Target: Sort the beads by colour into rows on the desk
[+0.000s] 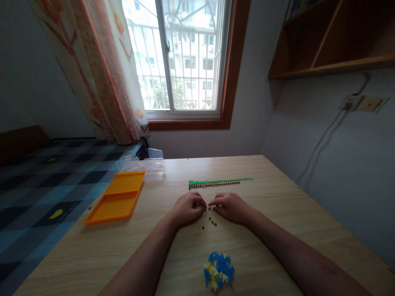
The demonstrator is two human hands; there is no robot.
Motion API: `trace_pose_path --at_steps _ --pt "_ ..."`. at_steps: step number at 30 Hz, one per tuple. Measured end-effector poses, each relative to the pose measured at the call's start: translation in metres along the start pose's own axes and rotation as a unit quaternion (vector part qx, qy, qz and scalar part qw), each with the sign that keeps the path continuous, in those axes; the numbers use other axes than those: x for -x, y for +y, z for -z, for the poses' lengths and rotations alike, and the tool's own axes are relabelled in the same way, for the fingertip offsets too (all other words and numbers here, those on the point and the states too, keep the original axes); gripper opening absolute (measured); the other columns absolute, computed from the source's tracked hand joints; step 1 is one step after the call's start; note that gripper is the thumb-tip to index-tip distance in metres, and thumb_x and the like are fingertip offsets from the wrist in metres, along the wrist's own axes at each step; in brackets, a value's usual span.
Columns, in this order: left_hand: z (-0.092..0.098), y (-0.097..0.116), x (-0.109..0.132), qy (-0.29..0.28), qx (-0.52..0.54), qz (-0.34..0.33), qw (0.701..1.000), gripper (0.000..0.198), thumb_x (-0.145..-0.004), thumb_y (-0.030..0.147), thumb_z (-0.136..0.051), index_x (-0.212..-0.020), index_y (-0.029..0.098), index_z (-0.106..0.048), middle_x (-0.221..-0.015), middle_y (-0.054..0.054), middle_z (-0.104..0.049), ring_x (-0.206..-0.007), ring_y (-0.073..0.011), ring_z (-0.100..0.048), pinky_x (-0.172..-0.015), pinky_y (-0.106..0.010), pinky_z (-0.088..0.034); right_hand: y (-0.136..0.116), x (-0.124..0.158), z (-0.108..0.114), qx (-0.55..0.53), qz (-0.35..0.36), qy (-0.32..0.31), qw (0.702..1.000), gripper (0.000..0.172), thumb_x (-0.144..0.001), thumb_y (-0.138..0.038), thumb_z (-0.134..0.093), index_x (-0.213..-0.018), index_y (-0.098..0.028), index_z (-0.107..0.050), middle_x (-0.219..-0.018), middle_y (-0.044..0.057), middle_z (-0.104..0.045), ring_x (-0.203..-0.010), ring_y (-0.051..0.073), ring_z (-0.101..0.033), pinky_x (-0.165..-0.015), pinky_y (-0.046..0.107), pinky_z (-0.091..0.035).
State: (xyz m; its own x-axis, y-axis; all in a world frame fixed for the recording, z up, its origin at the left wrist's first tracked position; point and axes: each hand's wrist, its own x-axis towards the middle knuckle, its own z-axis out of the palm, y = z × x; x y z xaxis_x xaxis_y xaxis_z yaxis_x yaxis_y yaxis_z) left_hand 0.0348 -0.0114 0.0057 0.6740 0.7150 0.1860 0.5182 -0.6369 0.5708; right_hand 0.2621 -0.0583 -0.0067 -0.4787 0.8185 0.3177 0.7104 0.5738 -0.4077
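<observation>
My left hand [189, 208] rests on the table with its fingers curled and the thumb close to the index finger. Whatever those fingertips hold, if anything, is too small to make out. Facing it, my right hand [231, 206] has its index finger stretched out and the thumb apart, just beside a small brown piece [209, 208]. Several more loose brown pieces [212, 222] lie scattered just in front of the hands. Beyond them run two long rows of tiny pieces, a green row [216, 181] behind and a brown row [212, 185] nearer.
A pile of blue, yellow and cream pieces [219, 270] lies between my forearms. At the left are a flat orange two-part tray [119, 192] and clear plastic boxes [154, 165] on the wooden table [265, 176]. A checked bed [40, 176] adjoins the left side; walls stand behind and right.
</observation>
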Motion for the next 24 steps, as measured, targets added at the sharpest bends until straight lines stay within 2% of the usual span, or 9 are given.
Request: trace_pose_path --at_steps 3,9,15,19,24 --pt "0.001 0.002 0.0 -0.002 -0.008 -0.005 1.0 0.021 -0.072 0.016 -0.06 -0.081 0.024 -0.078 -0.089 -0.002 -0.067 -0.09 -0.0198 -0.06 -0.082 -0.026 -0.046 0.0 -0.001 0.0 0.004 0.0 -0.007 1.0 0.024 -0.091 -0.027 -0.059 -0.109 -0.031 -0.076 -0.092 0.002 -0.071 -0.082 0.015 -0.066 -0.075 0.023 -0.045" --pt "0.001 0.003 0.0 0.004 -0.011 -0.008 1.0 0.022 -0.07 0.012 -0.061 -0.079 0.024 -0.077 -0.088 -0.001 -0.067 -0.09 -0.0187 -0.061 -0.081 -0.026 -0.046 0.002 -0.002 -0.001 0.009 0.003 -0.008 1.0 0.016 -0.089 -0.025 -0.063 -0.092 -0.029 -0.078 -0.087 0.001 -0.072 -0.078 0.015 -0.066 -0.073 0.023 -0.045" --pt "-0.002 -0.001 0.0 0.014 -0.01 -0.009 1.0 0.015 -0.072 0.015 -0.064 -0.078 0.024 -0.075 -0.088 -0.001 -0.065 -0.088 -0.0179 -0.06 -0.079 -0.025 -0.046 0.01 -0.001 -0.003 -0.011 0.003 0.007 1.0 0.015 -0.088 -0.023 -0.063 -0.092 -0.026 -0.077 -0.089 0.002 -0.073 -0.08 0.015 -0.066 -0.075 0.023 -0.046" --pt "-0.003 -0.002 -0.001 0.012 -0.014 -0.008 1.0 0.013 -0.073 0.016 -0.065 -0.076 0.023 -0.074 -0.088 -0.001 -0.065 -0.086 -0.0175 -0.06 -0.078 -0.025 -0.046 0.033 -0.001 0.008 -0.024 -0.03 0.073 0.997 0.017 -0.091 -0.024 -0.059 -0.09 -0.023 -0.076 -0.089 0.004 -0.073 -0.084 0.017 -0.065 -0.079 0.025 -0.046" --pt "-0.003 -0.001 -0.002 0.01 -0.018 -0.004 1.0 0.01 -0.073 0.016 -0.065 -0.075 0.022 -0.074 -0.088 -0.002 -0.065 -0.085 -0.0175 -0.06 -0.076 -0.025 -0.045 0.088 0.013 0.037 0.022 -0.138 0.196 0.971 0.022 -0.091 -0.032 -0.057 -0.09 -0.02 -0.075 -0.09 0.007 -0.073 -0.081 0.02 -0.064 -0.076 0.03 -0.047"
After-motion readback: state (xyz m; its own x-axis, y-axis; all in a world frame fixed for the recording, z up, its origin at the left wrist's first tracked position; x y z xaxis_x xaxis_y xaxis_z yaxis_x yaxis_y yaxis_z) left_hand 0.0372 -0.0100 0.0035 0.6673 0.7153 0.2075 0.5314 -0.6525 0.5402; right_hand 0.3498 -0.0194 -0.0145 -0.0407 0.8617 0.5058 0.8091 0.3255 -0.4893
